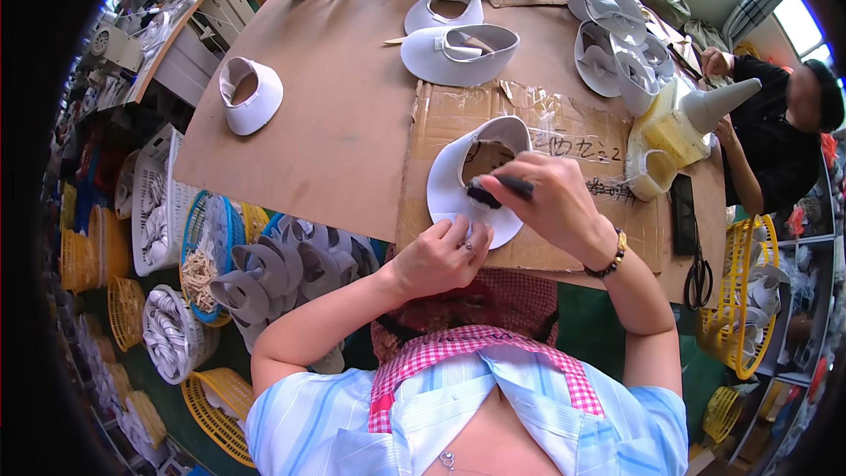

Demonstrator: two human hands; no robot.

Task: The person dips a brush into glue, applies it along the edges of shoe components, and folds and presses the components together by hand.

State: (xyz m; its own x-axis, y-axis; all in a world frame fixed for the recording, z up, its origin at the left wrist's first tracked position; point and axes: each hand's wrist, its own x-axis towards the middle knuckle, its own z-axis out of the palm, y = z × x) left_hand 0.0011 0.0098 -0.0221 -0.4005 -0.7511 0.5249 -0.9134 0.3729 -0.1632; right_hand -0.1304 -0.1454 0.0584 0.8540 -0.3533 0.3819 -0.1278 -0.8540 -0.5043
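Observation:
A white sun visor (447, 178) lies in front of me on a flattened cardboard sheet (423, 132), its curved band standing up at the far side. My left hand (445, 254) is closed at the near edge of its brim, fingertips pinching there. My right hand (560, 203) grips a black-handled brush (514, 185). The dark bristles, pale at the tip, rest against the visor's inner edge beside the opening. My right fingers hide part of the brim and band.
More white visors stand at the table's far side (460, 55), and one sits at the left (251, 97). To the right are a yellowish glue container (674, 137) with a cone and black scissors (698, 282). Baskets (181, 335) fill the left floor. A person (775, 132) works at the right.

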